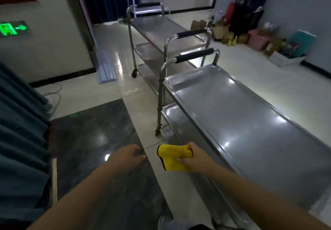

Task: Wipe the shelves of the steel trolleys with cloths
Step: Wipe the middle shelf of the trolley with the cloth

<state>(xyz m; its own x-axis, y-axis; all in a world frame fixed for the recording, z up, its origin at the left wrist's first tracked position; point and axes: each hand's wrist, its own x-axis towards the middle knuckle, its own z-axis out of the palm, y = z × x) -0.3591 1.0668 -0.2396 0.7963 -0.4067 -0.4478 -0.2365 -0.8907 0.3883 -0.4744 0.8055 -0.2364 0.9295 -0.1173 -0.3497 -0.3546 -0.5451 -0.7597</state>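
A service corridor or back room of a commercial building: ahead of the right hand stand tiered stainless-steel trolleys with black-padded handles, far beyond the left hand glows a green illuminated exit sign, and bags and cardboard boxes line the far wall.

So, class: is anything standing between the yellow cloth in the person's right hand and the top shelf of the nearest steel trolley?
Nothing visible. The right hand grips the yellow cloth just left of the near trolley's top shelf, with only the shelf's raised rim between them. The shelf surface shows nothing lying on it.
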